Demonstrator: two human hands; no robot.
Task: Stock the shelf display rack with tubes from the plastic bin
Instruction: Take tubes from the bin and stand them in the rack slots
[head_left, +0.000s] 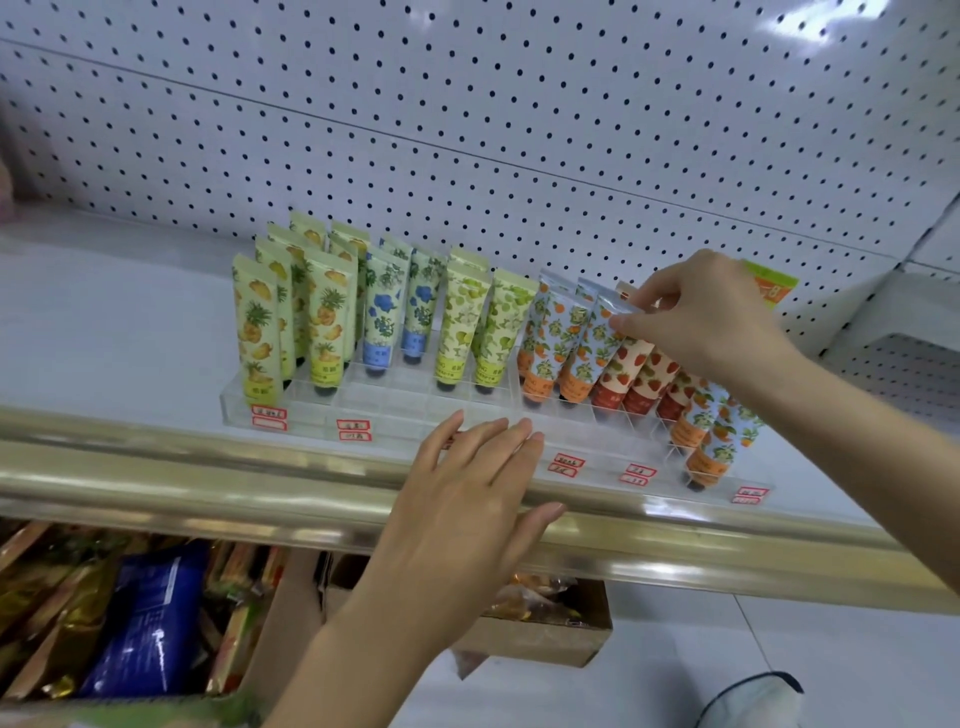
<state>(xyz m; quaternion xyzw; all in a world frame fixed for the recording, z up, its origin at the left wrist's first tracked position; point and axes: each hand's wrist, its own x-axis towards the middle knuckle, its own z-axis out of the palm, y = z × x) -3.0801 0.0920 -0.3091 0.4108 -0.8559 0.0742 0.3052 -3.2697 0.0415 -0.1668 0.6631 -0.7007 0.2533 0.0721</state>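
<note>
My right hand (706, 317) pinches 1 tube (589, 353) by its top, in the rack (395, 410) at the front edge of the shelf (130, 338); left hand (467, 493) flat, fingers straight, against the rack; I'd push straight down, cap first.

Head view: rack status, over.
Right hand, grip pinching top of blue orange-print plastic tube. Left hand flat on clear plastic rack front. Red strawberry-print tubes crowd alongside.
</note>
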